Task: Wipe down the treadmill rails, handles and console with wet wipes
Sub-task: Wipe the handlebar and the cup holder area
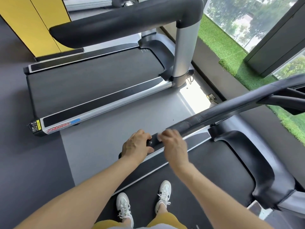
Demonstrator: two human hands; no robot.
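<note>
Left hand point(137, 146) clamps handrail point(214, 113) end; right hand point(173, 142), blurred, pinches wet wipe point(159, 136) against rail. Risk: small wipe slips from fingers mid-stroke, falls onto belt point(206, 162); far rail stretch missed.

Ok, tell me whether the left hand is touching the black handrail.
Touching. The head view shows the left hand wrapped over the near end of the black handrail, fingers curled round it with no gap.
</note>
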